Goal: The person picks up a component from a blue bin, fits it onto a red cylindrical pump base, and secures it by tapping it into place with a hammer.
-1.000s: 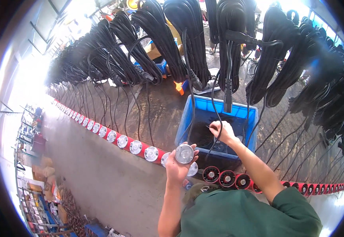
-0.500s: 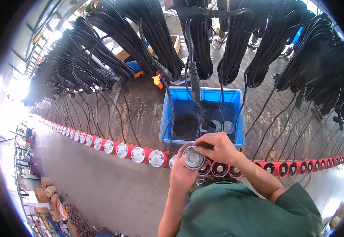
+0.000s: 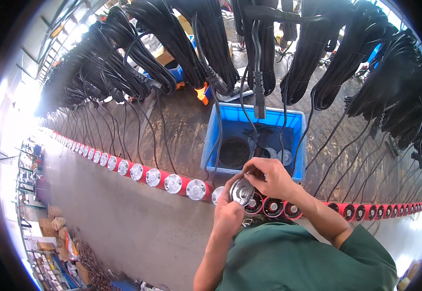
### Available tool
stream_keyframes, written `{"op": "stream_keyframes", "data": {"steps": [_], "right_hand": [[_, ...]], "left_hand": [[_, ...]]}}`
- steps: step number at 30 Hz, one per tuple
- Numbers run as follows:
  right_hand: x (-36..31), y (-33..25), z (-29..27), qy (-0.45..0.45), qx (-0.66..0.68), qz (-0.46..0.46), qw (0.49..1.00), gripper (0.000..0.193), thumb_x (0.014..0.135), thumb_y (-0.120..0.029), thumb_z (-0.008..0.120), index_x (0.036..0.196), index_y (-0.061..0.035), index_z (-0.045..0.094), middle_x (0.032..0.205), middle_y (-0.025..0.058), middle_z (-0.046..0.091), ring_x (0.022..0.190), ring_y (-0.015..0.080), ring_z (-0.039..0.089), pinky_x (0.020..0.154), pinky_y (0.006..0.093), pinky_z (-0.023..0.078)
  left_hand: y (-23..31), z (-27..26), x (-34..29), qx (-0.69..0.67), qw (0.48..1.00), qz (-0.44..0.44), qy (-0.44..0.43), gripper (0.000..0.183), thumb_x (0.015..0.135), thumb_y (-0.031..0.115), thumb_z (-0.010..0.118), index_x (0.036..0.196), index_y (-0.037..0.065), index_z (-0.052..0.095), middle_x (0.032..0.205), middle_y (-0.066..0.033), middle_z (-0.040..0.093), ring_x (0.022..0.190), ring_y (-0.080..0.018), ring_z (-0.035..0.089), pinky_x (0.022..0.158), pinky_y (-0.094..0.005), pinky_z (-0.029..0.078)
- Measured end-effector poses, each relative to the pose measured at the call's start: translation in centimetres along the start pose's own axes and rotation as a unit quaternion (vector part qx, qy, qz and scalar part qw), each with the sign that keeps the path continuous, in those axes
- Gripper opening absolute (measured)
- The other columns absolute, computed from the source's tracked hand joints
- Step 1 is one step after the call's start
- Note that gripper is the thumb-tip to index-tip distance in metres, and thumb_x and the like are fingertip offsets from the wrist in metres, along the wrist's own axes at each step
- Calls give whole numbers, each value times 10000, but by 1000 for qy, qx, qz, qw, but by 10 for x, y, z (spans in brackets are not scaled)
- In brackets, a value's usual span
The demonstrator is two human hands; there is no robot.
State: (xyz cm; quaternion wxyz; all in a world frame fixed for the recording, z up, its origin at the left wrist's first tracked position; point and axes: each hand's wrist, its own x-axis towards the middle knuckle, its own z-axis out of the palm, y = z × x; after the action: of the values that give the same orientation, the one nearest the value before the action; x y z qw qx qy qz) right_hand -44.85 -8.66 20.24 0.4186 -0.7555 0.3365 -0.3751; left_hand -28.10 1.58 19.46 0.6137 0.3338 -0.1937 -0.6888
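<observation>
My left hand (image 3: 229,212) grips a round silver metal end cap (image 3: 243,192) by its edge, the cap's face tilted upward. Bent and pressed together, the fingers of my right hand (image 3: 272,178) meet at the cap's upper rim; what sits between their tips, if anything, is hidden. Both hands are above a row of red motor housings along the table's near edge. Left of my hands, the housings bear silver end caps (image 3: 196,189). To the right stand uncapped housings (image 3: 273,207) with dark insides and a pale centre.
Just beyond my hands, a blue plastic bin (image 3: 294,114) holds a dark round piece (image 3: 234,152) and silver discs (image 3: 284,156). Bundles of coiled black cable (image 3: 257,53) hang overhead, their thin leads running down to the housings. The worn brown tabletop (image 3: 186,138) lies behind.
The end cap has turned and tilted in my left hand, while my right fingers stay at its rim. The whole view has shifted slightly, so bin and housings appear farther right.
</observation>
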Motion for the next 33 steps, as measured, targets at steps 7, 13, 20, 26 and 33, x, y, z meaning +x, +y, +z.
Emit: {"op": "stream_keyframes", "data": {"steps": [7, 13, 20, 26, 33], "right_hand": [[-45, 5, 39, 32, 198, 237, 950, 186, 1008, -90, 776, 1006, -23, 603, 849, 5, 649, 778, 64, 583, 677, 284, 499], [-55, 21, 56, -36, 376, 300, 876, 222, 1007, -90, 793, 1064, -66, 580, 921, -38, 598, 815, 49, 552, 690, 247, 470], [46, 130, 28, 88, 222, 318, 917, 223, 1016, -79, 683, 1217, 16, 682, 1050, 101, 774, 792, 119, 669, 693, 266, 557], [117, 186, 54, -179, 114, 281, 936, 163, 854, -155, 729, 906, -3, 758, 840, 111, 787, 747, 179, 726, 693, 330, 586], [103, 208, 81, -314, -575, 49, 754, 152, 852, -194, 733, 907, -109, 847, 975, 170, 820, 920, 357, 811, 787, 466, 647]], "left_hand": [[-7, -11, 0, -238, 965, 93, 54, 897, 685, -105, 465, 1570, 33, 515, 1494, -340, 590, 1442, -477, 555, 1297, -564, 393], [-27, -28, 4, -237, 959, 128, 89, 958, 709, -224, 480, 1574, 188, 489, 1502, -296, 571, 1477, -507, 503, 1296, -656, 350], [-11, -32, -12, -292, 946, 131, 56, 725, 860, -119, 597, 1536, 128, 506, 1473, -287, 584, 1480, -546, 471, 1311, -654, 311], [-2, -31, -26, -320, 939, 111, 58, 577, 922, 22, 619, 1491, 102, 571, 1485, -326, 580, 1479, -560, 460, 1299, -643, 329], [8, -35, -46, -369, 916, 152, 37, 576, 975, 111, 622, 1540, 130, 510, 1502, -333, 567, 1476, -569, 463, 1307, -629, 329]]}}
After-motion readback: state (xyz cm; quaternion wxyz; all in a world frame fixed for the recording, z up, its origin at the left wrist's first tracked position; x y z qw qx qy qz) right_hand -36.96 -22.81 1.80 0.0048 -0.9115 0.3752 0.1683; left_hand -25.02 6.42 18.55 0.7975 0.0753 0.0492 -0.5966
